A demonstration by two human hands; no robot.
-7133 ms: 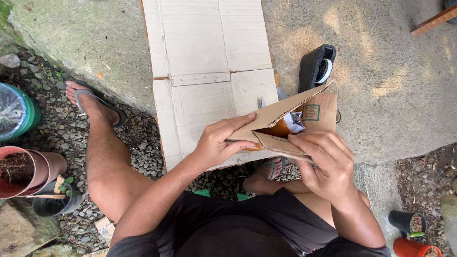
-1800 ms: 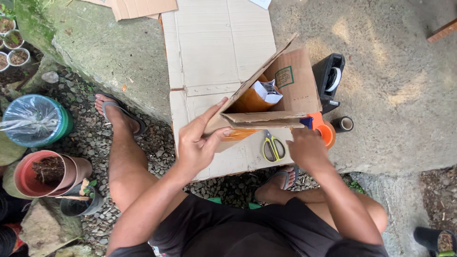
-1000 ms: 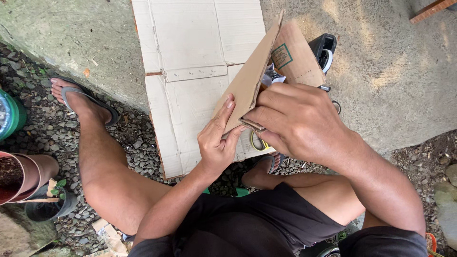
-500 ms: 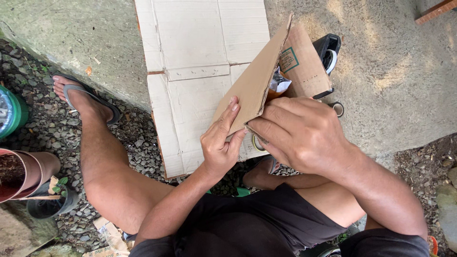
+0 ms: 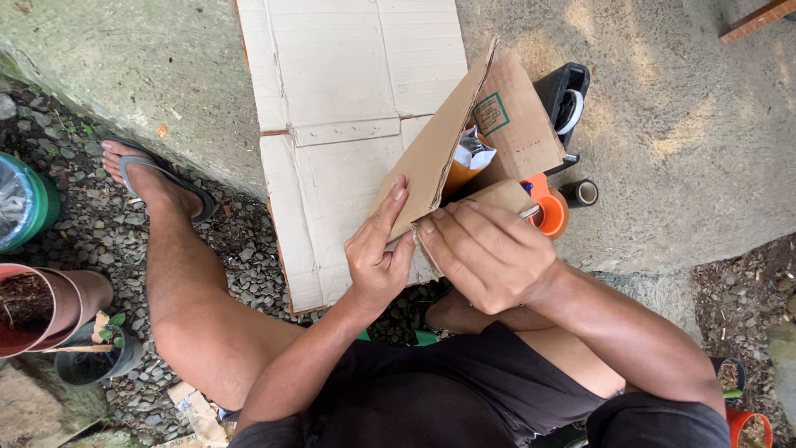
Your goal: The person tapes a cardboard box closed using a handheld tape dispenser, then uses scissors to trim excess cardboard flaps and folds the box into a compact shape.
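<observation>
A small brown cardboard box point(image 5: 448, 141) with open flaps is held tilted above a flattened cardboard sheet point(image 5: 332, 91). My left hand point(image 5: 377, 249) presses flat against the box's near-left flap, fingers pointing up. My right hand point(image 5: 489, 253) grips the box's near bottom corner and a folded flap. Inside the box an orange item with a white and black packet point(image 5: 470, 153) shows. An orange tape dispenser point(image 5: 549, 209) lies just behind my right hand.
A black tape roll point(image 5: 580, 192) and a black container point(image 5: 564, 95) sit on the concrete at right. Gravel, a red pot point(image 5: 33, 303), a green bucket point(image 5: 25, 203) and small pots lie at left. My bare leg and sandalled foot point(image 5: 153, 178) stretch left.
The box was held open sideways earlier, then turned on edge. My right hand came over onto its near corner, and the left hand slid flat up the flap.
</observation>
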